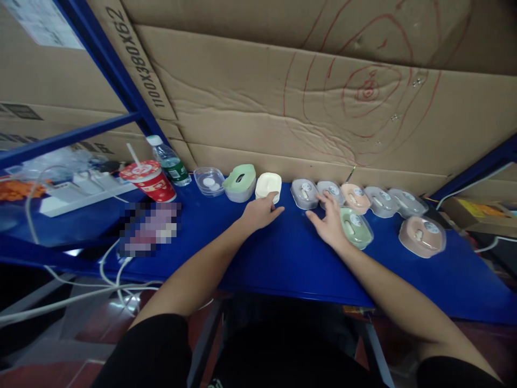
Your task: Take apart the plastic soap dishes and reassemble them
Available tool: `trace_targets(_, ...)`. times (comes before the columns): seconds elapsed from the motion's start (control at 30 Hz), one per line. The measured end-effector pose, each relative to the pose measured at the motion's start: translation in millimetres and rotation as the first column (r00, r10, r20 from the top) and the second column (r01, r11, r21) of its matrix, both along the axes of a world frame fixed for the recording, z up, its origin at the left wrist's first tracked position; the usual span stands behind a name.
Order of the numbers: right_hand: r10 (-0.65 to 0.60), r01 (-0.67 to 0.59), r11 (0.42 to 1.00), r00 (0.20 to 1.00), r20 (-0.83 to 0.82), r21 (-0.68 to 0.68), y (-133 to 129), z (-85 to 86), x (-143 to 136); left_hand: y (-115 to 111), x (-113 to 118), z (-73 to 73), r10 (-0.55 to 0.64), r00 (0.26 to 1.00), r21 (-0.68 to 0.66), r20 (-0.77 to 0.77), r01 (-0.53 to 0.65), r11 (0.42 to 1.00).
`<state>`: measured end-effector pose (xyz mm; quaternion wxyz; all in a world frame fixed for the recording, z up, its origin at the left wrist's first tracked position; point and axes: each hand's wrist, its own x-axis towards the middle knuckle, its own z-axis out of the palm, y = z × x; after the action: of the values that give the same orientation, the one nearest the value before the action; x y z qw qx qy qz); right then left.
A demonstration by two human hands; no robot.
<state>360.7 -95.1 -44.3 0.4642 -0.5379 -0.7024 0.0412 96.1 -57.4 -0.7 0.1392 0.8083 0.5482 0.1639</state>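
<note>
My left hand is at the near edge of a small cream-coloured plastic container. Its fingertips touch or overlap the container's front, while the thumb sticks out to the right, apart from it. My right hand hovers with fingers spread, holding nothing visible. In front of its fingertips are a grey lidded container and a second grey container, partly covered by the fingers. Beside the right wrist stands a green container with a clear lid.
Left of the cream container are a green container and a clear tray. A water bottle and red cup stand farther left. Several lidded containers, including a pink one, sit right on the blue table. Cardboard walls the back.
</note>
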Motion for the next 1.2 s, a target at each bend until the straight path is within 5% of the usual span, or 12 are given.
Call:
trace_targets(0.23,-0.258,0.284,0.946,0.952,-0.166,0.158,33,-1.1,42,13,-7,-4.5,0.117,0.993,-0.038,-0.034,-0.119,0.992)
trace_targets(0.77,-0.551,0.587,0.8,0.8,-0.237,0.122,60,11.6,119,16,-11,-0.9,0.206,0.971,0.078,-0.119,-0.197,0.977)
trace_targets(0.93,-0.48,0.522,0.826,0.849,-0.221,0.212,60,12.6,124,12,-8,2.0,0.223,0.972,0.142,-0.079,-0.21,0.967)
trace_targets(1.07,-0.297,0.326,0.902,0.945,-0.14,0.282,50,15.7,101,10,-7,2.8,0.237,0.969,0.237,0.075,-0.248,0.939)
trace_targets(1.2,-0.034,0.049,0.96,0.998,-0.059,0.274,32,19.2,64,7,-11,-0.3,0.046,0.984,0.373,0.17,-0.107,0.922)
